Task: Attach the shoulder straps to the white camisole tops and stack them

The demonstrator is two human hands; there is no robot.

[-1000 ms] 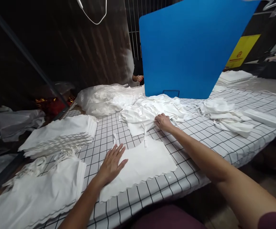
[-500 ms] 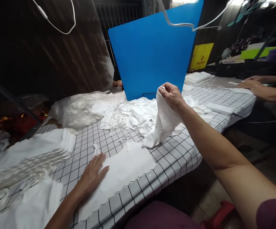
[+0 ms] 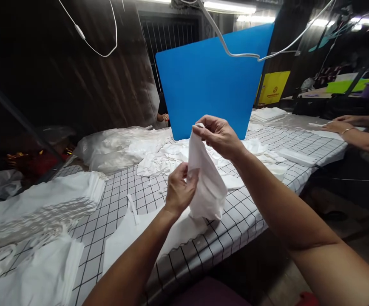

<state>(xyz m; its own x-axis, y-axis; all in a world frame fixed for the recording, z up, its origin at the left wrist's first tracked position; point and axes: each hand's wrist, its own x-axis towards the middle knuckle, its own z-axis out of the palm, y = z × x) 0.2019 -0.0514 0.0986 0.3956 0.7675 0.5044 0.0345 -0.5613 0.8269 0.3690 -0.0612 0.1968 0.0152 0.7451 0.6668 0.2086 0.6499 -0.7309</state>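
Note:
A white cloth piece (image 3: 207, 187) hangs in the air above the checked table (image 3: 235, 221). My right hand (image 3: 219, 136) pinches its top edge. My left hand (image 3: 180, 190) grips its left side lower down. Under both hands a flat white piece with a scalloped edge (image 3: 140, 233) lies on the table, straps pointing away. A loose heap of white pieces (image 3: 171, 155) sits behind the hands, in front of a blue board (image 3: 213, 80).
Stacks of folded white pieces (image 3: 41, 208) fill the left of the table. A plastic bag of white fabric (image 3: 117, 146) lies at the back. Another person's hands (image 3: 344, 124) rest on the table at the far right. White cables (image 3: 235, 53) hang overhead.
My right hand lifted a white piece off the heap and brought it toward me. My left hand left the flat piece on the table and took hold of the lifted cloth.

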